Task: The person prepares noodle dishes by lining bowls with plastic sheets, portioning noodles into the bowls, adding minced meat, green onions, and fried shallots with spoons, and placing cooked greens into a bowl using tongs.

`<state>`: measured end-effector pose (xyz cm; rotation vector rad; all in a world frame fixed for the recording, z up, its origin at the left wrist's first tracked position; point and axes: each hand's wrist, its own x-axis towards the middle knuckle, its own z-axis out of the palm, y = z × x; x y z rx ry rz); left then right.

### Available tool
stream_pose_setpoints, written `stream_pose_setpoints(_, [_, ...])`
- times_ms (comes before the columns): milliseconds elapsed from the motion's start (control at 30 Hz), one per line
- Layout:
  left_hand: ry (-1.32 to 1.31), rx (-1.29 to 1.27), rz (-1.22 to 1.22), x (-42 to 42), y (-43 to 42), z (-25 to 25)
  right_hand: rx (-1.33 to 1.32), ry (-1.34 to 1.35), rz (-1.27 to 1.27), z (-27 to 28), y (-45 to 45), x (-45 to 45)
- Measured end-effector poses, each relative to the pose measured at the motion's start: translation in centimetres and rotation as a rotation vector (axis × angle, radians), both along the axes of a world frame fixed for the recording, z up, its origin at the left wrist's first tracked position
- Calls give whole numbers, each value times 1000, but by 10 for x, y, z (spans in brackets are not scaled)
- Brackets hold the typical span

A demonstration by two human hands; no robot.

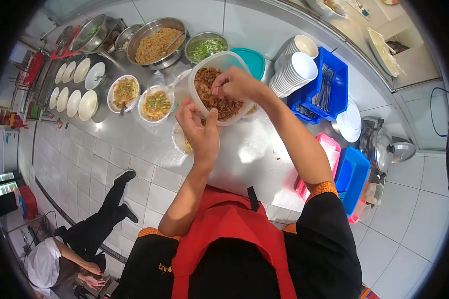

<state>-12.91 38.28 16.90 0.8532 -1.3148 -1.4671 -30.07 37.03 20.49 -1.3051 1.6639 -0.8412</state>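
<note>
My left hand (199,130) grips the near left side of a clear plastic container (237,61), which is tilted above the steel counter. Brown crispy flakes that look like fried shallots (210,79) fill it partway. Inside the container my right hand (234,83) has its fingertips pinched together on the flakes. Below my left hand, a white bowl (177,135) of food is partly covered by the hand and container. To the left stand two more bowls of food topped with green bits, a nearer bowl (156,104) and a farther bowl (124,93).
Several empty bowls (88,104) stand at the left. Behind are a fried-food basin (159,46), a chopped-greens bowl (204,49) and a teal lid (250,62). Stacked bowls (295,74) and a blue cutlery bin (334,79) are at right. Another person (75,249) works lower left.
</note>
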Motion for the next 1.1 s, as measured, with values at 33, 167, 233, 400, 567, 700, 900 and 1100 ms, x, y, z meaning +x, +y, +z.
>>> stream_pose_setpoints(33, [-14, -4, 8, -3, 2, 1, 83, -90, -62, 6, 5, -3])
stream_pose_setpoints(167, [50, 83, 30, -12, 3, 5, 40, -134, -142, 28, 24, -26])
stream_pose_setpoints(233, [69, 146, 43, -15, -1, 17, 111, -105, -191, 52, 34, -32])
stream_pose_setpoints(400, [58, 220, 89, -10, -24, 25, 53, -84, -297, 49, 53, -54])
stream_pose_setpoints(567, [51, 202, 182, -1, -46, 36, -64, 204, -411, -14, 70, -60])
stream_pose_setpoints(700, [179, 299, 54, 17, -64, 41, -136, 517, -397, -86, 79, -44])
stream_pose_setpoints(900, [145, 254, 77, 30, -80, 46, -534, 651, -574, 18, 31, -9])
stream_pose_setpoints(1100, [151, 202, -28, 37, -95, 53, -343, 799, -124, 10, -77, 50])
